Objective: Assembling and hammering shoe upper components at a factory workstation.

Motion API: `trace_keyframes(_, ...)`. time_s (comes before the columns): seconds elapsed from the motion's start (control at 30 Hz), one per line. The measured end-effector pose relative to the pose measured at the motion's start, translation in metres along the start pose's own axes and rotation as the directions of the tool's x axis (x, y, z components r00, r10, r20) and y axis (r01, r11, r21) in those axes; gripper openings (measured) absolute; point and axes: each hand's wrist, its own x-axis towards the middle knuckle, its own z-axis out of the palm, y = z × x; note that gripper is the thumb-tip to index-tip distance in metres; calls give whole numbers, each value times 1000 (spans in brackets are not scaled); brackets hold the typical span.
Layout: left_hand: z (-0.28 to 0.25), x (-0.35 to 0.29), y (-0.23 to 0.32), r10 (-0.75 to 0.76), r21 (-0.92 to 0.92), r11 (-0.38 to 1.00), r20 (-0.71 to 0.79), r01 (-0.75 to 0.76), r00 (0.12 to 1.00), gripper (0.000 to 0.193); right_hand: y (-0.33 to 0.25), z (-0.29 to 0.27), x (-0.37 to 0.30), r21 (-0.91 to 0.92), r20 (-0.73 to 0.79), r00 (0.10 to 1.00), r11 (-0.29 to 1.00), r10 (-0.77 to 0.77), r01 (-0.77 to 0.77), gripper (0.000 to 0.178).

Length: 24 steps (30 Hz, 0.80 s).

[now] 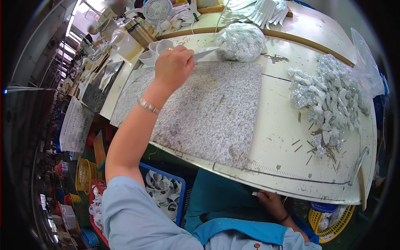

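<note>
My left hand (pixel 174 66), a silver band at its wrist, is raised over the far left of a speckled grey stone slab (pixel 216 112). Its fingers are closed on a white strip with a pointed end (pixel 206 53) that sticks out to the right. White curled pieces (pixel 163 45) stand just beyond the hand, at the slab's far edge. Down by my lap, under the table's front edge, is my right hand (pixel 271 204). Its fingers curl in, and a tiny white bit shows at the tips; what it holds is too small to make out.
A clear bag of glittery pieces (pixel 240 42) lies behind the slab. Glittery white clusters (pixel 329 96) and small dark sticks (pixel 310 150) cover the table's right. A blue crate (pixel 183 196) of white curled pieces and a yellow basket (pixel 348 221) stand below.
</note>
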Motion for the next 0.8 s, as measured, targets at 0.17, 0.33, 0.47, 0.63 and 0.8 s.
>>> trace_keyframes(0.17, -66, -46, 51, -284, -739, 600, 161, 306, 945, 15, 3, 14, -10, -14, -86, 990, 993, -116, 115, 17)
trace_keyframes(0.33, -87, -88, 94, -281, -803, 558, 55, 210, 958, 14, -10, 21, -30, -79, -97, 973, 977, -207, 200, 19)
trace_keyframes(0.47, -98, -102, 117, -241, -838, 521, 37, 161, 970, 14, -8, 26, -47, -110, -100, 971, 972, -218, 207, 20)
trace_keyframes(0.63, -99, -109, 136, -293, -947, 184, 203, 263, 934, 10, -12, 22, -65, 4, -190, 949, 966, -252, 258, 16)
trace_keyframes(0.8, -126, -141, 189, -187, -884, -159, 464, 439, 866, 16, -79, 5, -95, 71, -231, 787, 797, -572, 600, 12)
